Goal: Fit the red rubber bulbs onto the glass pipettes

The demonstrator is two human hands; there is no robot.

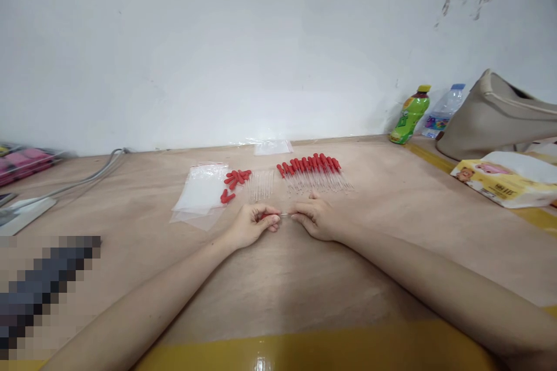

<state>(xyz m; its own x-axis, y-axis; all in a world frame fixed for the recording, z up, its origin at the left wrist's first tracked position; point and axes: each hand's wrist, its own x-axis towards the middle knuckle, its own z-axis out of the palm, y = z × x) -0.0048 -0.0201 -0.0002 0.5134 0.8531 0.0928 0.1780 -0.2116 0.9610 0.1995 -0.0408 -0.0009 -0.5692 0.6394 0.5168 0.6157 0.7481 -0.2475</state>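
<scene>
Over the middle of the table, my left hand pinches a red rubber bulb, mostly hidden by the fingers. My right hand is closed on a thin clear glass dropper tube, which spans the gap between both hands. Whether its end sits inside the bulb I cannot tell. Just beyond the left hand lie a small pile of loose red bulbs and a row of bare glass tubes. Assembled droppers with red bulbs lie side by side past the right hand.
Clear plastic bags lie left of the bulbs, and another bag rests by the wall. A green drink bottle, a water bottle, a beige bag and a tissue pack stand at right. A cable runs along the left.
</scene>
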